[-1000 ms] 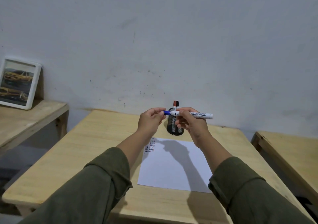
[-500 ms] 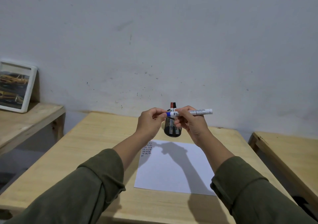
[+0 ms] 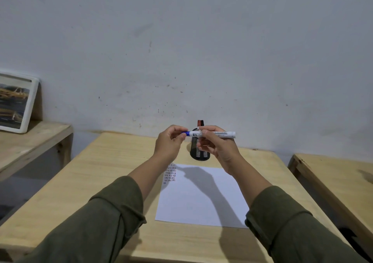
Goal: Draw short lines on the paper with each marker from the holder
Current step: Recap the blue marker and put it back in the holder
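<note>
I hold a white marker [image 3: 222,134] level above the table, its blue cap pointing left. My right hand [image 3: 217,144] grips the barrel. My left hand [image 3: 169,141] pinches the blue cap [image 3: 186,133] at the marker's left end. Behind my hands stands a black mesh holder [image 3: 198,151] with a red-capped marker [image 3: 200,123] sticking up out of it. A white sheet of paper [image 3: 201,198] lies on the wooden table [image 3: 105,171], with rows of short red and dark lines [image 3: 170,174] in its upper left corner.
A framed picture [image 3: 15,103] leans against the wall on a wooden bench [image 3: 30,141] at the left. Another wooden table [image 3: 333,174] stands at the right. A grey wall rises just behind the holder.
Both hands keep the marker in front of the holder. The blue cap end now shows a little more between my hands, and the view has shifted slightly.
</note>
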Action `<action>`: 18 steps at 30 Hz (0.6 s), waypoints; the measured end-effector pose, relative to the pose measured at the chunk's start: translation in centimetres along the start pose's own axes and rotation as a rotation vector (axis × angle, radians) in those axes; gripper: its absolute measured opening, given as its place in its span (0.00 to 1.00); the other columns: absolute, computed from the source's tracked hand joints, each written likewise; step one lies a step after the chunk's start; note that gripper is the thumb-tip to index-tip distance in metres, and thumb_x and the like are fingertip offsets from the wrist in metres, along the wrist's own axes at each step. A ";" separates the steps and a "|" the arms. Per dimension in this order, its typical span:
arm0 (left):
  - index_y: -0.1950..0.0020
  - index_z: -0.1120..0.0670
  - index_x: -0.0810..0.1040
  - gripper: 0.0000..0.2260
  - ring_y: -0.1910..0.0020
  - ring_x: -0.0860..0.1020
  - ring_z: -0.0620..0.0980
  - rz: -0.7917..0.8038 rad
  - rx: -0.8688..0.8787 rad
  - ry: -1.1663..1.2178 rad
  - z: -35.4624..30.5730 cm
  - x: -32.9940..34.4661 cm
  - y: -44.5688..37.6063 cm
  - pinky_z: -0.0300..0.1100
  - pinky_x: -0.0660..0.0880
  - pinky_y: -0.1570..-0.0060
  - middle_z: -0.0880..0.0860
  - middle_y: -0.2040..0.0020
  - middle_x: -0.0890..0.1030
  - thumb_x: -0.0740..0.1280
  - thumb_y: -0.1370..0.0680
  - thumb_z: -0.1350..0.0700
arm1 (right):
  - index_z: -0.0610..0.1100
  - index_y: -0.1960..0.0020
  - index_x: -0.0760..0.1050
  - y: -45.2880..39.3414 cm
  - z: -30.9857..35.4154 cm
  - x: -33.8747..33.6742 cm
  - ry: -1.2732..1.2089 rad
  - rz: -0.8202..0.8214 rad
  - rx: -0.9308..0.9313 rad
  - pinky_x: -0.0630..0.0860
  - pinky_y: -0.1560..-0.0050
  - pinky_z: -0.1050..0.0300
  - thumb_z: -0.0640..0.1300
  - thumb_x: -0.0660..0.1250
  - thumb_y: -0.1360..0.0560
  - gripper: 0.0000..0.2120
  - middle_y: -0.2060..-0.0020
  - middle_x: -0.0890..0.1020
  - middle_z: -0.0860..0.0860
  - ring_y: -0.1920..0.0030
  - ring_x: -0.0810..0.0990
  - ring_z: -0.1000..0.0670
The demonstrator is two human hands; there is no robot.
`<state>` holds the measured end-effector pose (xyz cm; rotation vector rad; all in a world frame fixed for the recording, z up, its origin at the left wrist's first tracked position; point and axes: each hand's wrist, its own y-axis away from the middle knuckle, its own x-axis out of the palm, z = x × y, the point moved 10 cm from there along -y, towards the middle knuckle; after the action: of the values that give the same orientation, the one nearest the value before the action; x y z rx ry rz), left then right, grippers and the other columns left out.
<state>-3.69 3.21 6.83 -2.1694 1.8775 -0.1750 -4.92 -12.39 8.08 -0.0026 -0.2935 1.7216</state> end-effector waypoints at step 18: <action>0.40 0.48 0.76 0.13 0.47 0.80 0.45 0.067 -0.001 0.084 -1.0 0.8 -3.3 0.37 0.72 0.44 0.51 0.48 0.83 0.67 0.24 0.55 | 0.44 0.46 0.76 -2.3 -1.5 -0.2 0.322 0.040 0.079 0.75 0.67 0.66 0.36 0.69 0.27 0.10 0.68 0.84 0.53 0.65 0.83 0.56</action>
<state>-0.65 2.74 8.60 -2.1275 1.9925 -0.2560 -2.41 -12.01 7.05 -0.2270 0.0133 1.7397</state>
